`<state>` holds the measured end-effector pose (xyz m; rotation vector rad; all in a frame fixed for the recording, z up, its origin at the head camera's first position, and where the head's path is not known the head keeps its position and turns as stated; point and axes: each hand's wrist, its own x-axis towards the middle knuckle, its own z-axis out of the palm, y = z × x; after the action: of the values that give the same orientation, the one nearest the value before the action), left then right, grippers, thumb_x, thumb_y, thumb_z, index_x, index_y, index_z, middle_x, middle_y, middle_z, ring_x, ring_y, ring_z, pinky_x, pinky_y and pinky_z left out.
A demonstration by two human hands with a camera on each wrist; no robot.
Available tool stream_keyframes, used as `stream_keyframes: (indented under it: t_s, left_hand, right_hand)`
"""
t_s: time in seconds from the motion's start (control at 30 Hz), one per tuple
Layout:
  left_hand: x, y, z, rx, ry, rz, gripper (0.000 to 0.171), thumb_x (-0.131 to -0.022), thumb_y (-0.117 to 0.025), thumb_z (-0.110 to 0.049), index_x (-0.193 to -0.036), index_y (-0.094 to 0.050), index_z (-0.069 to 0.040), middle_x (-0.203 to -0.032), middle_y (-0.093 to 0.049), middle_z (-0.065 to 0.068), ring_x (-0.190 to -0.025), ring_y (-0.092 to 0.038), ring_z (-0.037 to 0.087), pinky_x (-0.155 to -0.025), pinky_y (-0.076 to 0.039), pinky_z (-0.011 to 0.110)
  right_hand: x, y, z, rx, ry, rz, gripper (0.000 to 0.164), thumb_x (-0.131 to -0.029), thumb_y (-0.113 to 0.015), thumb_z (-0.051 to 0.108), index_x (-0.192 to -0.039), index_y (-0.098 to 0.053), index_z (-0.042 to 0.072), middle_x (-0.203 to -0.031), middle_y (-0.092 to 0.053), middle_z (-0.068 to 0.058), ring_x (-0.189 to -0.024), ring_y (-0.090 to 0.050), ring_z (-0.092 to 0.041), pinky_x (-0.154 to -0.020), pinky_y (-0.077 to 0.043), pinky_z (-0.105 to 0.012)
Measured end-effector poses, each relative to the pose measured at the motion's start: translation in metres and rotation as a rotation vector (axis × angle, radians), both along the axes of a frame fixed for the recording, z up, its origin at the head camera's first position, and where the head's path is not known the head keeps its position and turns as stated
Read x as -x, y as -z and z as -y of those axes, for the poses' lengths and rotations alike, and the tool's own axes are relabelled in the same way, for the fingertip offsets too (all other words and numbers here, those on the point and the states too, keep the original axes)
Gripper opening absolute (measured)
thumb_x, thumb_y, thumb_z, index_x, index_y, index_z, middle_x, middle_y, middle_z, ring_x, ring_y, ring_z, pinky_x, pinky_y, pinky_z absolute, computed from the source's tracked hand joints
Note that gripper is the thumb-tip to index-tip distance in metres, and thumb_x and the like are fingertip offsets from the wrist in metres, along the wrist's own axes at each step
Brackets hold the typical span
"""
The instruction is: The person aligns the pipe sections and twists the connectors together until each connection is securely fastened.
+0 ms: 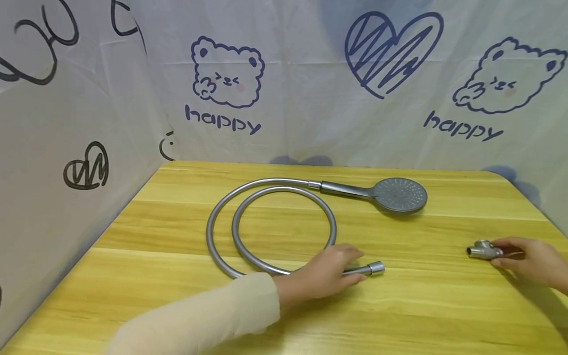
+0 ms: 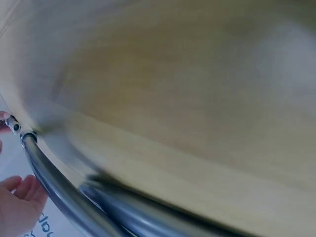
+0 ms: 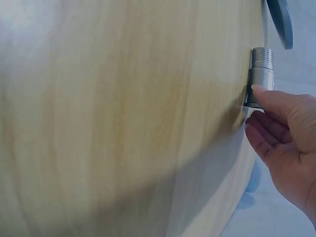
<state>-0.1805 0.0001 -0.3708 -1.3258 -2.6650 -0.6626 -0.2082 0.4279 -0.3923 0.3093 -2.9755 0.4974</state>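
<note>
My left hand (image 1: pixel 321 271) is over the near part of a coiled grey shower hose (image 1: pixel 208 224), its fingers spread on either side of the hose close to the silver end nut (image 1: pixel 377 267). The left wrist view puts that hand (image 2: pixel 22 205) beside the hose (image 2: pixel 54 183), fingers not closed round it. At the right, my right hand (image 1: pixel 530 259) pinches a small T-shaped metal fitting (image 1: pixel 483 250) between thumb and fingers. Threads show on one end of the fitting (image 3: pixel 262 74) in the right wrist view. A round grey shower head (image 1: pixel 399 195) is joined to the hose's far end.
Everything lies on a yellow wood-grain table (image 1: pixel 426 305). White cloth (image 1: pixel 306 98) with drawn bears and hearts hangs behind the table and along its left. The left wrist view is partly blurred.
</note>
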Motion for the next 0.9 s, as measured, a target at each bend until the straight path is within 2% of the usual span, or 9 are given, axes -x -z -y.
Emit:
stream_keyframes:
  t_s: [0.2,0.4,0.53,0.63,0.77,0.9]
  left_hand:
    - [-0.002,0.001,-0.016,0.007,-0.077,0.011,0.041,-0.088,-0.064,-0.027,-0.119,-0.060,0.000,-0.114,-0.065,0.009,-0.104,-0.061,0.014,-0.086,-0.047,0.014]
    - [-0.001,0.006,-0.028,0.055,-0.122,0.030,0.038,-0.087,-0.065,-0.024,-0.118,-0.061,-0.002,-0.110,-0.065,0.008,-0.094,-0.062,0.010,-0.076,-0.047,0.009]
    - [0.000,0.008,-0.031,0.078,-0.136,0.031,0.038,-0.086,-0.066,-0.024,-0.118,-0.061,-0.003,-0.106,-0.066,0.006,-0.087,-0.059,0.006,-0.071,-0.046,0.008]
    - [0.001,0.009,-0.033,0.088,-0.133,0.026,0.031,-0.086,-0.067,-0.023,-0.110,-0.064,-0.004,-0.094,-0.065,0.002,-0.076,-0.054,0.004,-0.063,-0.043,0.008]
    - [0.002,0.009,-0.036,0.110,-0.128,0.027,0.017,-0.085,-0.067,-0.023,-0.092,-0.065,-0.008,-0.076,-0.056,-0.003,-0.063,-0.044,0.002,-0.053,-0.036,0.009]
    - [0.003,0.008,-0.038,0.132,-0.126,0.023,0.015,-0.085,-0.067,-0.024,-0.084,-0.062,-0.009,-0.072,-0.051,-0.004,-0.061,-0.041,0.002,-0.051,-0.034,0.009]
  right_hand:
    - [0.001,-0.001,0.001,-0.024,0.010,-0.012,0.041,-0.073,-0.076,0.012,-0.100,-0.060,-0.015,-0.083,-0.066,-0.024,-0.057,-0.048,0.013,-0.054,-0.050,-0.024]
    - [0.000,0.000,0.003,-0.036,0.001,-0.066,0.037,-0.070,-0.078,0.011,-0.094,-0.063,-0.013,-0.077,-0.067,-0.019,-0.057,-0.046,0.014,-0.053,-0.049,-0.023]
    - [-0.002,-0.003,0.006,-0.031,0.009,-0.044,0.035,-0.071,-0.078,0.011,-0.093,-0.063,-0.012,-0.076,-0.066,-0.016,-0.057,-0.045,0.014,-0.052,-0.047,-0.020]
    - [-0.002,-0.005,0.008,-0.032,0.019,-0.024,0.032,-0.072,-0.077,0.011,-0.091,-0.064,-0.011,-0.075,-0.066,-0.012,-0.057,-0.045,0.013,-0.052,-0.046,-0.019]
    - [-0.004,-0.007,0.011,-0.035,0.016,-0.039,0.026,-0.071,-0.078,0.011,-0.086,-0.066,-0.006,-0.073,-0.066,-0.010,-0.057,-0.043,0.014,-0.051,-0.043,-0.018]
    - [-0.006,-0.007,0.013,-0.025,-0.003,-0.079,0.021,-0.068,-0.079,0.009,-0.080,-0.066,0.000,-0.071,-0.066,-0.007,-0.058,-0.041,0.015,-0.050,-0.040,-0.018]
